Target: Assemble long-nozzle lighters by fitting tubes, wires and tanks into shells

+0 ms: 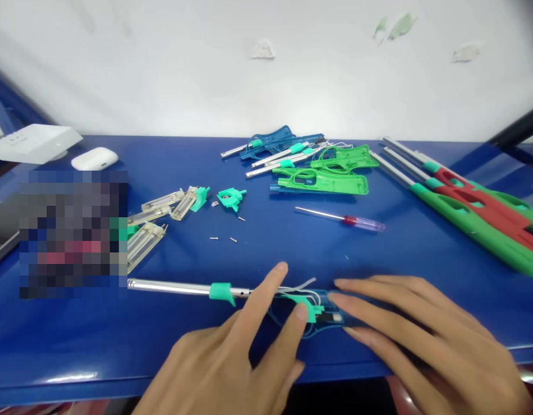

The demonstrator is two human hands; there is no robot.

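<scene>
"What's the count along the worktop's (275,251) near edge?"
"One opened lighter (222,291)."
"Toward the right edge?"
"At least three closed lighters (454,214); they overlap, so I can't be exact."
"By the far edge?"
"Two green half-shells (335,183)."
"And the far left corner?"
"One white rounded case (94,158)."
"Left edge?"
"Four clear tanks (146,245) show."
"Midway between near and far edges?"
"Three small screws (214,238) and one screwdriver (351,221)."

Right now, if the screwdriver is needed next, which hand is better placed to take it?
Probably the right hand: it is nearer the screwdriver's handle, while the left hand seems to press the turquoise trigger.
</scene>
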